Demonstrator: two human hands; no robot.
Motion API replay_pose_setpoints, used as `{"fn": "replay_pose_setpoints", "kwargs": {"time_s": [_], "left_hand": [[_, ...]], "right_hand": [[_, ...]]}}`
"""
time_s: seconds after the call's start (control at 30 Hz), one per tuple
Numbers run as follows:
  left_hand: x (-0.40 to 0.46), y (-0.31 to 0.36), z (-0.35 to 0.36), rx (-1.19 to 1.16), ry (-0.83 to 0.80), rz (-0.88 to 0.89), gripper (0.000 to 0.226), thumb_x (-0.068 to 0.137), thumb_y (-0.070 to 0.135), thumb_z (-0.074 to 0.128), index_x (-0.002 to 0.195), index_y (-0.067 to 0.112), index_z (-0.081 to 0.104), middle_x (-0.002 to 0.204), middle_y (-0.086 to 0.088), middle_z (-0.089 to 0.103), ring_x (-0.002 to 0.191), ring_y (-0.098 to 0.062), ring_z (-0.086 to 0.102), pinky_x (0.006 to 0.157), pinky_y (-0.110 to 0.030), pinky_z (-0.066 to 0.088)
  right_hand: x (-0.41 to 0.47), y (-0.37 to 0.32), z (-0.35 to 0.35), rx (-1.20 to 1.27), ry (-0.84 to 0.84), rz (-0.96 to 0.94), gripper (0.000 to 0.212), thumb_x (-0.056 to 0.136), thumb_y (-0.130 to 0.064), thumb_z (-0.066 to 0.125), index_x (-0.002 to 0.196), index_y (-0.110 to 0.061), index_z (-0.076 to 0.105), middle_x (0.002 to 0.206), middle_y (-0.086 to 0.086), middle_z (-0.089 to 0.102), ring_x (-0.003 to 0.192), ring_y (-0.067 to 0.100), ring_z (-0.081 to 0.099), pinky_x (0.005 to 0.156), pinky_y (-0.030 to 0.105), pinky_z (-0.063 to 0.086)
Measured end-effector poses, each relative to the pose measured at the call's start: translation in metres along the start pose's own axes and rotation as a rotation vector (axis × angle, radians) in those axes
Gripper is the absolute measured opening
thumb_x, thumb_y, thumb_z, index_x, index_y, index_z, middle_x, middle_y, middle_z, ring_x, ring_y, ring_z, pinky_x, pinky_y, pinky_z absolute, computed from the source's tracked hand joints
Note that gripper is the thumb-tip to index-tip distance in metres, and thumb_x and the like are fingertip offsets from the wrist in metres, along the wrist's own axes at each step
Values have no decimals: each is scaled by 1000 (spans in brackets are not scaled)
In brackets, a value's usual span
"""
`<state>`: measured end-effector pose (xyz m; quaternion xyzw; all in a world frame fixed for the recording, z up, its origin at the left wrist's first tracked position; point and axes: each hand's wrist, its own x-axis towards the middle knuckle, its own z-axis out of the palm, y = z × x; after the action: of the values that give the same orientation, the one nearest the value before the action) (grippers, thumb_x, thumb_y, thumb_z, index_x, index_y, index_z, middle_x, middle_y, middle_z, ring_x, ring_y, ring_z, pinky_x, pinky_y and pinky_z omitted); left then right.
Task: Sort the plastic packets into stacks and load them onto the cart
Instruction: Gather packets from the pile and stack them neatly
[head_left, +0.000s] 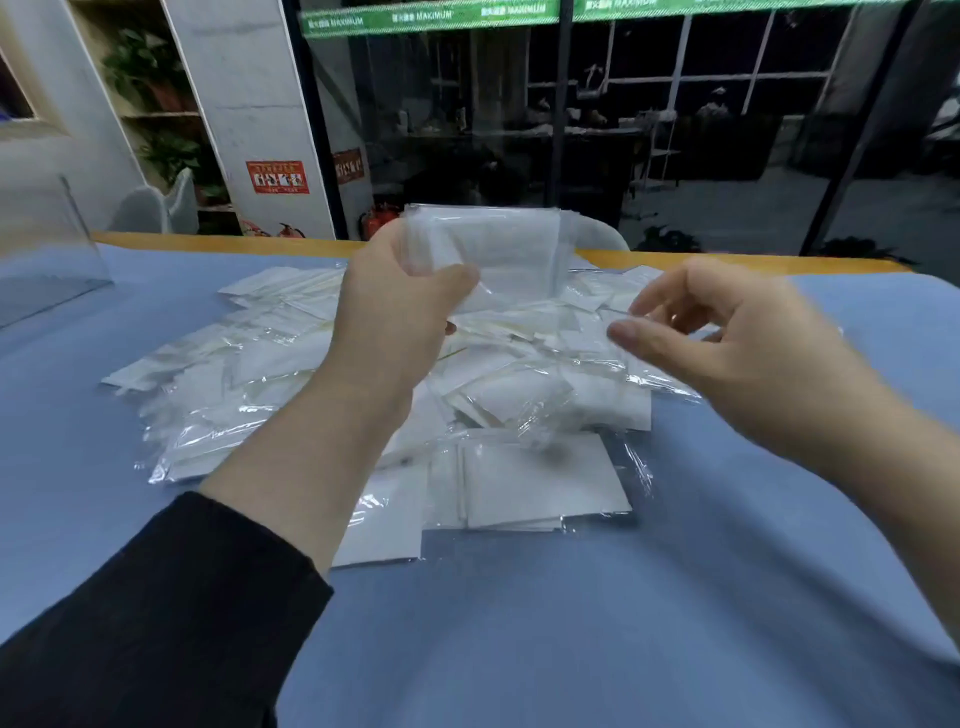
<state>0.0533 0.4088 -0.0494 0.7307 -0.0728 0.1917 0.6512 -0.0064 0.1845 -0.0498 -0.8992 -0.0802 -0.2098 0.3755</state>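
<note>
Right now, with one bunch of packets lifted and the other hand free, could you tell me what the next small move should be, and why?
Probably bring the right hand down to pinch another packet from the loose pile and add it to the held stack. The left hand grips that stack upright above the pile, the right hovers with fingers loosely curled, and many packets lie unsorted on the blue table.

Illumination is even and cool, from overhead; the blue table (519, 623) is well lit with only soft shadows. Windows (675, 104) behind are dark and carry faint reflections. Glare streaks show on the plastic packets (519, 483). The right hand (727, 338) is motion-blurred. Wide-angle distortion bends the frame edges.
</note>
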Motion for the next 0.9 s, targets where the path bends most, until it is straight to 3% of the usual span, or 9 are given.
{"fn": "replay_pose_setpoints", "kwargs": {"time_s": [0.07,0.13,0.23,0.33,0.4,0.53,0.67,0.8,0.9], "left_hand": [[0,0,-1,-19,46,-24,23,87,12,71,106,23,67,100,-3,75,95,-24,72,72,-41,62],[-1,1,0,-13,54,-28,22,88,12,70,106,24,66,101,-3,74,94,-24,71,69,-39,62],[-1,1,1,-7,49,-25,20,88,13,70,106,22,66,101,-3,73,83,-18,70,67,-36,61],[-1,-1,2,2,40,-11,20,88,14,70,104,25,66,98,3,74,87,-13,71,73,-34,61],[-2,-2,3,-8,20,-14,20,88,13,70,103,25,66,97,3,73,85,-12,70,70,-29,59],[-4,-3,4,-33,-19,-30,20,89,10,67,104,23,65,101,0,73,81,-7,64,64,-24,57],[-4,-2,5,-66,-17,-48,22,89,9,67,100,27,64,95,5,72,90,-12,69,74,-35,62],[-5,-4,5,-115,-94,-83,24,89,3,66,104,23,66,99,0,75,94,-19,72,74,-35,64],[-13,-6,11,-116,-259,-114,24,91,4,65,111,17,67,103,-4,76,94,-22,73,76,-36,63]], "right_hand": [[-8,-6,7,-186,-379,28,48,70,-70,66,110,-42,62,95,-25,62,89,-9,57,81,13,47],[-13,-8,19,-348,-602,9,65,73,-71,66,131,-46,52,111,-27,55,101,-5,54,94,23,46],[-14,-10,24,-421,-651,-4,71,75,-70,70,139,-50,43,113,-30,49,101,-7,50,96,26,45],[-14,-10,24,-404,-662,69,67,74,-67,73,134,-56,45,95,-29,52,85,-10,51,85,25,47],[-14,-10,24,-367,-646,100,50,77,-61,74,122,-54,53,85,-21,56,77,-4,54,74,24,46],[-11,-6,18,-213,-519,90,9,86,-38,72,84,-34,65,68,-15,62,56,4,51,57,21,45],[-4,3,5,-192,-348,85,5,86,-33,68,85,-31,64,72,-8,63,65,14,59,64,36,51],[3,13,-6,-43,-71,46,9,90,-26,68,81,-23,67,75,-7,62,59,7,46,58,31,37],[6,18,-2,30,23,2,11,92,-24,67,80,-26,67,100,-16,60,86,0,56,70,15,39]]}}
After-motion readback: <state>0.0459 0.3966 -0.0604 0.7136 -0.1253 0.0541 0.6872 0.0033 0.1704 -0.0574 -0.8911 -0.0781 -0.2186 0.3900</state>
